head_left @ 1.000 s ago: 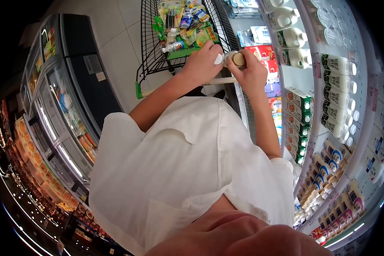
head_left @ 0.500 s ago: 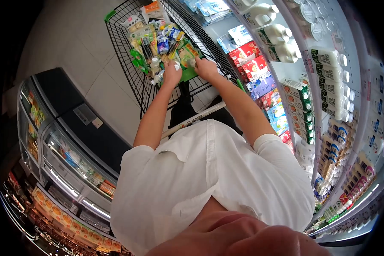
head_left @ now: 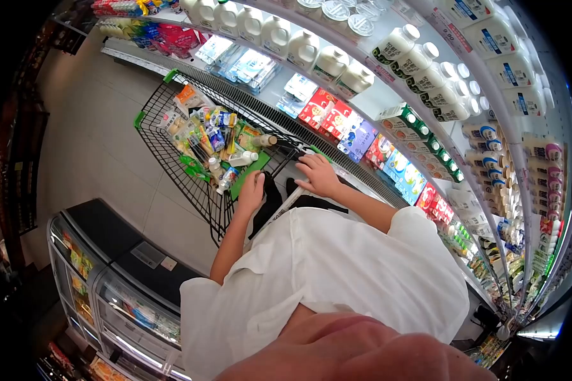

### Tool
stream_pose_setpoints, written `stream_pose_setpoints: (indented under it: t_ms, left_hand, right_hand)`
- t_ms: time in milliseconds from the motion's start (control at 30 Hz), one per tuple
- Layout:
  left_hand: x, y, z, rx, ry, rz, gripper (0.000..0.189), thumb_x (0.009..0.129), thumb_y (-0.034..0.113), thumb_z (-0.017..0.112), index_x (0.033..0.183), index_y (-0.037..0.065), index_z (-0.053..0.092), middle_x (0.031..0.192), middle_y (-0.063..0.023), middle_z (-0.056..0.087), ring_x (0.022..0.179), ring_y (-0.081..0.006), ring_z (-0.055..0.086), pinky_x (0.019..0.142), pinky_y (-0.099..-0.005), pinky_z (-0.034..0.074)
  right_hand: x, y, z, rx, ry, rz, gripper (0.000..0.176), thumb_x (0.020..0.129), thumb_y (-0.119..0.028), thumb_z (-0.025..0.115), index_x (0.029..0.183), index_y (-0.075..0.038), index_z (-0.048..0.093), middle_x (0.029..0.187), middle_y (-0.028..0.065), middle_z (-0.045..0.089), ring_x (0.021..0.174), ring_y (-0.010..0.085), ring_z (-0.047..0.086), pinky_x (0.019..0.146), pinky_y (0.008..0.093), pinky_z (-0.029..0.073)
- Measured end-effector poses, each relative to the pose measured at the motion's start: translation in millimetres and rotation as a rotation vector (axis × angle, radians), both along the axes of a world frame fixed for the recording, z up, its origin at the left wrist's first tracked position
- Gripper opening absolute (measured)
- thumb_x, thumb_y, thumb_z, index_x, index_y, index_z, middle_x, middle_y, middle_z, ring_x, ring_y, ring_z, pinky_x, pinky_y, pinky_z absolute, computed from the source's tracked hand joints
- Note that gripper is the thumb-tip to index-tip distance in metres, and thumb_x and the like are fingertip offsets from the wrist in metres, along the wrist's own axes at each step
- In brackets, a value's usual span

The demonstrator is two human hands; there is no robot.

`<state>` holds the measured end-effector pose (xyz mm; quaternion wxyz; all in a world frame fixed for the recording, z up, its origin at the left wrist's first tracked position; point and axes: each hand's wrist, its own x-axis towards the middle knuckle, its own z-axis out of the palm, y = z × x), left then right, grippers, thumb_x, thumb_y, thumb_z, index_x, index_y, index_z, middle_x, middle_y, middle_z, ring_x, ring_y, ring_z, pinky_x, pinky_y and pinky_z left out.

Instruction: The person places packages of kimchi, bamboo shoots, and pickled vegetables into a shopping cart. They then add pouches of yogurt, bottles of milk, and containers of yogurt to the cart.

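Note:
A black wire shopping cart [head_left: 165, 166] with green corners holds mixed packaged goods. Near its close end lie a white-capped bottle [head_left: 240, 159], a brownish bottle [head_left: 264, 141] and a bottle with a coloured label [head_left: 227, 181]. My left hand [head_left: 251, 192] is beside the green panel [head_left: 250, 174] at that end, fingers up, with nothing visible in it. Over to the right, my right hand [head_left: 319, 175] has its fingers spread, palm down, above the right end of the white cart handle [head_left: 292, 198]. Whether it touches the handle is unclear.
Lit dairy shelves run along the right, with white jugs [head_left: 276, 35], bottles [head_left: 426, 70] and red cartons [head_left: 318, 109]. At lower left stands a dark-topped display case [head_left: 90, 228]. Grey tiled floor [head_left: 102, 140] lies left of the cart.
Both hands have drawn back from the goods toward the handle. Bottles near the cart's close end now show uncovered. The view has swung, bringing more of the shelves into sight.

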<state>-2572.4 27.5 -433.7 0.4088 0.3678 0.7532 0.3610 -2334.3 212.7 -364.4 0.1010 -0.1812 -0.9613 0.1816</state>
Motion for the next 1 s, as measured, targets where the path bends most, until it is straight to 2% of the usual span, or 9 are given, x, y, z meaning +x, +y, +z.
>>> stream_pose_setpoints:
  t_ms: [33, 167, 200, 333, 500, 600, 667, 767, 1000]
  left_hand:
    - [8, -3, 12, -0.014, 0.02, 0.081, 0.055, 0.114, 0.043, 0.052, 0.144, -0.002, 0.061, 0.134, -0.024, 0.067, 0.122, -0.0384, 0.067, 0.106, -0.0432, 0.051]
    - [39, -10, 41, -0.036, 0.012, 0.032, 0.054, 0.112, 0.044, 0.054, 0.139, -0.001, 0.065, 0.134, -0.0234, 0.068, 0.125, -0.0393, 0.065, 0.108, -0.0438, 0.049]
    - [49, -18, 25, 0.023, 0.223, -0.016, 0.048, 0.113, 0.039, 0.052, 0.135, -0.001, 0.067, 0.128, -0.0244, 0.071, 0.121, -0.0408, 0.067, 0.105, -0.0445, 0.051]
    - [64, -22, 24, 0.037, 0.339, 0.173, 0.04, 0.114, 0.032, 0.05, 0.124, 0.001, 0.071, 0.114, -0.0239, 0.075, 0.108, -0.0435, 0.07, 0.096, -0.0477, 0.054]
    - [59, -19, 4, 0.081, 0.486, 0.235, 0.039, 0.113, 0.031, 0.052, 0.113, -0.002, 0.072, 0.099, -0.0228, 0.074, 0.093, -0.0447, 0.069, 0.085, -0.053, 0.051]
    - [66, -25, 15, 0.028, 0.451, 0.276, 0.041, 0.113, 0.034, 0.051, 0.121, -0.002, 0.07, 0.107, -0.0232, 0.074, 0.102, -0.0451, 0.068, 0.094, -0.0536, 0.049]
    - [69, -36, 14, -0.091, 0.592, 0.318, 0.045, 0.114, 0.036, 0.05, 0.13, -0.003, 0.066, 0.119, -0.0243, 0.072, 0.114, -0.046, 0.064, 0.106, -0.055, 0.043]
    - [55, -45, 8, -0.08, 0.608, 0.284, 0.048, 0.114, 0.037, 0.049, 0.135, -0.004, 0.063, 0.127, -0.0256, 0.07, 0.121, -0.0468, 0.061, 0.114, -0.0563, 0.036]
    - [34, -31, 12, -0.092, 0.692, 0.358, 0.047, 0.112, 0.041, 0.052, 0.128, 0.0, 0.067, 0.121, -0.0239, 0.072, 0.117, -0.046, 0.063, 0.11, -0.0562, 0.037]
  right_hand:
    - [9, -4, -6, 0.019, 0.058, 0.021, 0.04, 0.095, -0.043, 0.074, 0.118, -0.01, 0.073, 0.126, 0.0089, 0.07, 0.128, 0.0302, 0.06, 0.117, 0.0504, 0.04]
    - [20, -5, -19, 0.056, 0.163, -0.013, 0.035, 0.093, -0.043, 0.074, 0.105, -0.01, 0.071, 0.116, 0.0065, 0.069, 0.122, 0.0277, 0.06, 0.116, 0.0508, 0.04]
    - [22, -5, -20, 0.07, 0.178, -0.001, 0.034, 0.093, -0.043, 0.074, 0.104, -0.01, 0.071, 0.115, 0.0062, 0.069, 0.122, 0.0275, 0.059, 0.116, 0.0514, 0.039]
    - [23, 2, -24, 0.077, 0.222, 0.043, 0.034, 0.095, -0.044, 0.072, 0.097, -0.01, 0.069, 0.113, 0.0061, 0.067, 0.123, 0.0278, 0.058, 0.117, 0.055, 0.038]
    - [15, 12, -30, 0.066, 0.282, 0.103, 0.042, 0.094, -0.05, 0.07, 0.094, -0.007, 0.068, 0.111, 0.0098, 0.065, 0.122, 0.0307, 0.056, 0.119, 0.059, 0.035]
    - [14, 21, -23, 0.015, 0.214, 0.187, 0.063, 0.087, -0.067, 0.07, 0.102, -0.006, 0.071, 0.119, 0.014, 0.066, 0.134, 0.0367, 0.054, 0.125, 0.0645, 0.028]
    - [12, 29, -20, 0.001, 0.188, 0.235, 0.067, 0.087, -0.07, 0.07, 0.105, -0.006, 0.072, 0.12, 0.0142, 0.067, 0.137, 0.0372, 0.053, 0.125, 0.0654, 0.026]
    - [-2, 42, -15, -0.06, 0.077, 0.367, 0.078, 0.085, -0.079, 0.067, 0.112, -0.006, 0.076, 0.123, 0.0139, 0.069, 0.144, 0.0362, 0.049, 0.127, 0.0676, 0.02]
    - [-50, 55, -20, -0.065, -0.091, 0.391, 0.086, 0.083, -0.085, 0.064, 0.119, -0.009, 0.079, 0.127, 0.0111, 0.071, 0.14, 0.0335, 0.052, 0.128, 0.0689, 0.017]
